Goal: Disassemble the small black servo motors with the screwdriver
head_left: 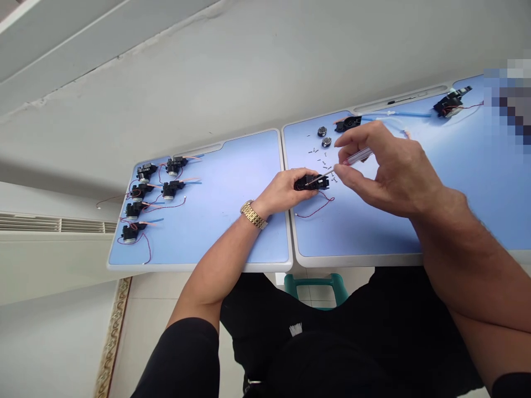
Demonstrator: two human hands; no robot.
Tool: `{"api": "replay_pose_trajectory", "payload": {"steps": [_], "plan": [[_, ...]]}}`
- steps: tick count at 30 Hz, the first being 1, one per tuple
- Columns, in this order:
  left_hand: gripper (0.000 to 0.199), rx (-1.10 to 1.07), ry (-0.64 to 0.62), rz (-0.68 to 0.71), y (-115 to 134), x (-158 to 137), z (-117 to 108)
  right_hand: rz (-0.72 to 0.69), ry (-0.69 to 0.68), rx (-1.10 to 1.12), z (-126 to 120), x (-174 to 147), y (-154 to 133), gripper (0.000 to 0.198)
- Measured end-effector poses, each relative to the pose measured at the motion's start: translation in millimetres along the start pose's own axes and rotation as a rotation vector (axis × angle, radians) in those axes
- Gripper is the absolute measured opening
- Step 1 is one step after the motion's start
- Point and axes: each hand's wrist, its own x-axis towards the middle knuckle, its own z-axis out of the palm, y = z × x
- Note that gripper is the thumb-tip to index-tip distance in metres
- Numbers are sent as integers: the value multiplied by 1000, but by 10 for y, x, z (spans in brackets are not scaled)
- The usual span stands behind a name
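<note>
My left hand (282,192), below a gold watch, is closed round a small black plastic assembly (318,182) on the blue table. In my right hand (390,168) is a screwdriver (357,157) with a clear handle, pinched between thumb and fingers. Its thin metal shaft slants down to the left, and the tip meets the top of the assembly. A dark red wire (317,210) trails from the assembly toward me. Several small screws (324,163) lie scattered just beyond it. Two round metal-rimmed parts (326,142) sit behind the screws.
Several finished-looking black assemblies (174,189) with wires stand on the left table (232,221). Another black part (347,124) and a further assembly (450,104) lie at the back right. A black pen (400,100) rests in the table's groove. A green stool (315,281) stands below.
</note>
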Motion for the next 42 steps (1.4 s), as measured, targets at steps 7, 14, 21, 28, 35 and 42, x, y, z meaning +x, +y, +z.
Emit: {"api": "replay_pose_trajectory", "payload": {"steps": [7, 14, 21, 28, 35, 42], "plan": [[33, 6, 4, -17, 3, 1, -2, -5, -17, 39, -2, 4, 27, 19], [32, 15, 1, -2, 0, 2, 2, 65, 46, 38, 47, 3, 58, 8], [34, 10, 8, -24, -7, 7, 6, 33, 3, 52, -15, 14, -30, 31], [34, 37, 7, -17, -5, -3, 2, 101, 99, 23, -12, 20, -52, 24], [35, 131, -28, 110, -39, 11, -6, 160, 208, -20, 28, 28, -3, 25], [42, 67, -42, 162, -106, 21, -19, 157, 91, -15, 98, 23, 89, 15]]}}
